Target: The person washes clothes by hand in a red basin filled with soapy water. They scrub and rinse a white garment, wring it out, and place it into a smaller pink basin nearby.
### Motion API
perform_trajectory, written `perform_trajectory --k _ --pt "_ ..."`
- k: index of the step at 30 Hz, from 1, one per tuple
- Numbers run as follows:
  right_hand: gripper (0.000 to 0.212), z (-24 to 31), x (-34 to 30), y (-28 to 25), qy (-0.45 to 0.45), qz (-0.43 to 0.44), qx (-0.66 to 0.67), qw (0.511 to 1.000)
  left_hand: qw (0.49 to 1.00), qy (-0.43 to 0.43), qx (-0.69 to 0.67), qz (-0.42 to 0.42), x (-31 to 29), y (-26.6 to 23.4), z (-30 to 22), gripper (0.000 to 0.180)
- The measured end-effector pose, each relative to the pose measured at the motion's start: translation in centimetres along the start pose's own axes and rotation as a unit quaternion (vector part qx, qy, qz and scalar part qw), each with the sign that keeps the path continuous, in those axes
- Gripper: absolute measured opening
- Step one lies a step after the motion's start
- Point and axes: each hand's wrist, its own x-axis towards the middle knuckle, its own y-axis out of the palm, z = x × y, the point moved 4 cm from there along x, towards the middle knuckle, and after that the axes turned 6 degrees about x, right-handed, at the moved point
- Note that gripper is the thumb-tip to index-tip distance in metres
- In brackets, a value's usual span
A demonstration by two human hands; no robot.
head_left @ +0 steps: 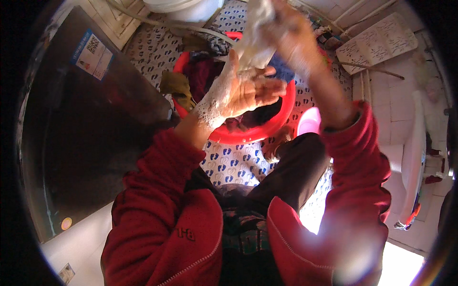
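Observation:
Above a red basin [250,134], my left hand [248,93] is open, palm turned up and fingers stretched out. Soap suds coat its wrist and the base of the thumb. Farther off and to the right, my right hand [296,40], blurred by motion, is closed on a pale wet cloth [255,47]. That cloth hangs down behind the left fingers toward the basin. Inside the basin lie maroon cloth [202,74] and dark blue cloth [282,70]. An olive cloth [175,89] drapes over the left rim.
A tall dark panel [100,128] with a sticker stands on the left. At the back are a white tub [183,9] and a pale hose [167,23]. A pink container [310,121] sits right of the basin, on footprint-patterned flooring [229,162]. A white patterned board [377,43] leans at right.

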Motion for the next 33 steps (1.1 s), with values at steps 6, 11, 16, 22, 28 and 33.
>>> perform_trajectory --k 6,11,16,22,28,33 --pt "0.046 -6.3 -12.1 10.0 -0.197 0.066 -0.230 0.951 0.996 0.084 -0.002 -0.030 0.4 -5.3 0.0 0.055" --pt "0.032 -17.5 -8.1 2.9 0.111 -0.196 -0.165 0.960 0.317 0.033 0.925 -0.205 3.4 -4.5 1.0 0.038" --pt "0.025 -19.0 -10.9 6.4 -0.114 -0.179 -0.122 0.970 0.291 0.020 0.930 -0.224 3.0 -6.4 0.5 0.033" --pt "0.015 -23.2 -11.5 4.7 0.055 -0.248 -0.125 0.959 0.313 -0.303 0.880 -0.190 4.6 -2.9 1.2 0.035" --pt "0.021 -13.3 -12.4 7.4 -0.133 -0.192 -0.205 0.950 0.329 -0.022 0.915 -0.234 3.9 -11.4 2.2 0.032" --pt "0.025 -18.9 -9.6 2.6 0.174 -0.198 -0.146 0.954 0.248 -0.088 0.943 -0.204 3.7 -7.0 3.4 0.028"
